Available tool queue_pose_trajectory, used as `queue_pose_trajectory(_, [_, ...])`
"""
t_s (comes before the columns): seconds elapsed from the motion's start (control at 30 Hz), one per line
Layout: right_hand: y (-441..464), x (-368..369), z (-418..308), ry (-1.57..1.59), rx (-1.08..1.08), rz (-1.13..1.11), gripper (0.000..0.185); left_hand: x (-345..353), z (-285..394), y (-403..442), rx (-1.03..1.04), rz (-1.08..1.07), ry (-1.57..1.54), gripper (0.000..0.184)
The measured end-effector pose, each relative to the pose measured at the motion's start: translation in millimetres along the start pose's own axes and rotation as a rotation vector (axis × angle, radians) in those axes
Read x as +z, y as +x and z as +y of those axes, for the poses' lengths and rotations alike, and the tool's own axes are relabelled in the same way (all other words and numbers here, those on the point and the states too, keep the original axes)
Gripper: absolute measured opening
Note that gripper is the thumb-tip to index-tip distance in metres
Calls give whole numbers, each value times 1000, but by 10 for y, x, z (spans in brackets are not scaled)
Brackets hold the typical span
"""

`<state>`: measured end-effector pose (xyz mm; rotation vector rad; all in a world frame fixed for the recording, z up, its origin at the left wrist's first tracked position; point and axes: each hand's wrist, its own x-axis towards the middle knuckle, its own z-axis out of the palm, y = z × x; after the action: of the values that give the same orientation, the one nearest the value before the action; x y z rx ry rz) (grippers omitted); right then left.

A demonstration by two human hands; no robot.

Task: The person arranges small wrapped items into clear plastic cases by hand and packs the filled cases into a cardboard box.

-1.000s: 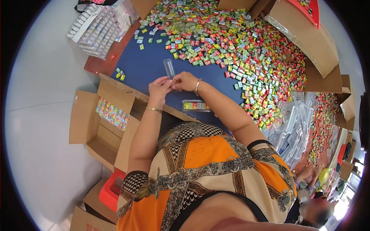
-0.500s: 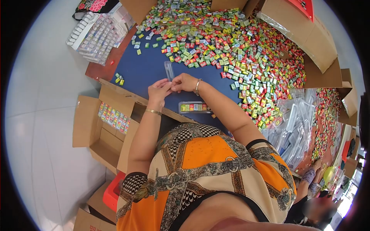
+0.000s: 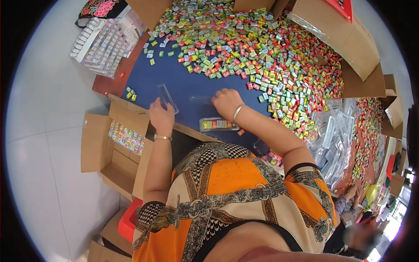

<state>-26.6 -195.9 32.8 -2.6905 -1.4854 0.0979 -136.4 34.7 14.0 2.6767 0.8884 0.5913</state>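
Near the edge of the blue table surface, my left hand has its fingers on a clear plastic tray. My right hand is apart from it, further right, its fingers curled at the end of a blurred clear plastic piece. Just below my right hand lies a clear tray filled with a row of small coloured blocks. Many small red, green and yellow blocks are spread beyond my hands.
An open cardboard box holding filled packs stands at the left. Stacked white packs lie at the back left. Clear plastic trays are piled at the right. Another person's hands show at the lower right.
My hands, together before, have moved apart, the left one to the left with a clear tray, the right one to the right with a clear piece. The view has shifted slightly.
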Motion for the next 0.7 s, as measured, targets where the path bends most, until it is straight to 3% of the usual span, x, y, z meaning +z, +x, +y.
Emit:
queue_pose_trajectory(0.03, [-38,-27,77,-6,1,-5,12,-19,79,-11,120,155,99,33])
queue_pose_trajectory(0.07, [-55,-68,175,65,60,-21,11,4,152,9,115,155,92,33])
queue_pose_trajectory(0.17, [52,-145,421,201,171,-70,10,234,485,182,396,-73,-349,27])
queue_pose_trajectory(0.23, [225,-32,632,280,241,307,13,482,816,341,525,-201,-448,27])
queue_pose_trajectory(0.27, [276,41,681,272,240,303,13,572,939,404,581,-219,-437,29])
queue_pose_trajectory(0.4, [371,243,750,181,157,297,17,756,1029,514,673,-318,-343,29])
queue_pose_trajectory(0.53, [138,199,706,368,283,175,24,592,893,346,579,-370,-277,28])
queue_pose_trajectory(0.7, [227,179,652,362,229,315,30,602,837,220,500,-343,-311,26])
